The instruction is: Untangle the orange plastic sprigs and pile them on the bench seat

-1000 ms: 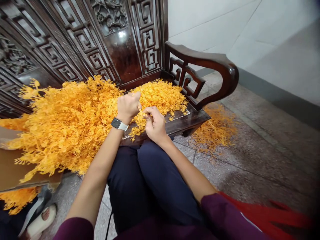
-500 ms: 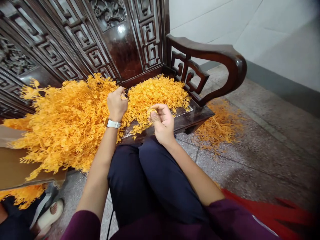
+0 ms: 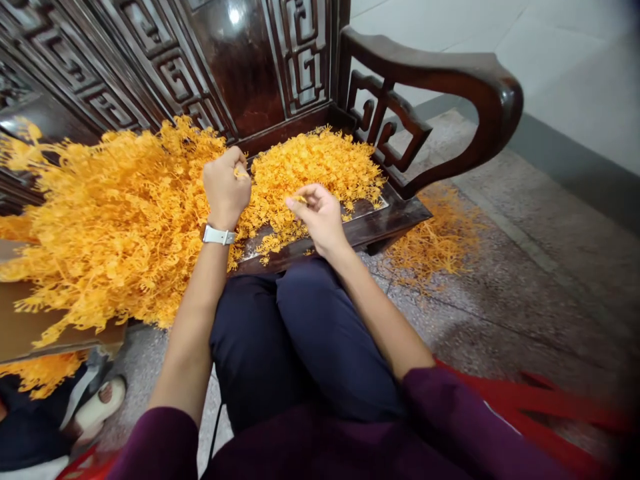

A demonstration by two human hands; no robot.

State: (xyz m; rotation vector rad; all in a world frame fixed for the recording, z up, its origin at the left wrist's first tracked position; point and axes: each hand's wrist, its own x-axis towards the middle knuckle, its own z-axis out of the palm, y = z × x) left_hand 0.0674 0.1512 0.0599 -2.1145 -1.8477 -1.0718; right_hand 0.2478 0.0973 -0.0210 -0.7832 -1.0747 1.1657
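Observation:
My left hand (image 3: pixel 226 190), with a pale watch strap on its wrist, is closed in a fist over the bench. A bit of yellow plastic shows at its curled fingers; the rest is hidden. My right hand (image 3: pixel 320 217) pinches a small yellow plastic flower piece (image 3: pixel 300 199) between thumb and fingertips. Just behind it a heap of loose yellow flower pieces (image 3: pixel 315 160) covers the bench seat. To the left of my left hand spreads a large, bushy pile of yellow plastic flower sprays (image 3: pixel 130 227).
The dark carved wooden bench (image 3: pixel 410 217) has a curved armrest (image 3: pixel 480 73) on the right. Thin orange stems (image 3: pixel 437 233) lie on the floor beyond it. At left are a cardboard box (image 3: pixel 45 327) and another person's foot in a light slipper (image 3: pixel 103 403). Red material lies at lower right.
The camera view has shifted, so the bench sits higher in the picture. My right fingers have changed their pinch, and less yellow shows between them. My left hand stays in a fist.

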